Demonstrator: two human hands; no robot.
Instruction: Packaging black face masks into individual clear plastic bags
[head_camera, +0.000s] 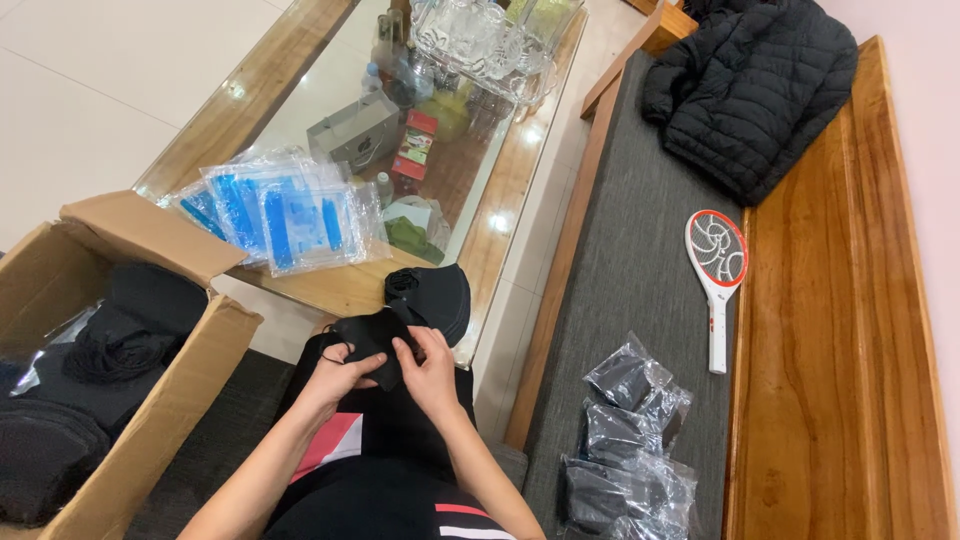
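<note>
Black fabric face mask (368, 340), soft and folded, held between both hands over the person's lap, just in front of the near edge of the desk. Left hand (340, 375) grips the mask's lower left side, fingers curled under it; a thin black ear loop shows by the knuckles. Right hand (430, 368) is closed on the mask's right edge, thumb and fingers pinching the cloth. The two hands are close together, nearly touching, with the mask spanning them.

Just beyond the mask, on the desk edge, sits a small stack of black masks (435, 295). The glass-topped wooden desk (510, 190) also carries a fan of clear plastic sleeves with blue printing (285, 215) to the left, and a cut-glass tray of glassware (480, 40) at the far end. Boxes and bottles show through the glass on a lower shelf.

To the person's left, an open brown cardboard box (170, 400) holds more black fabric goods, some in clear wrap. To the right, on the grey cushion of a wooden bench (640, 260), lies a pile of clear bags filled with black items (630, 440), well apart from the hands. Farther along rest a white and orange racket-shaped insect swatter (717, 280) and a black quilted jacket (750, 85).
</note>
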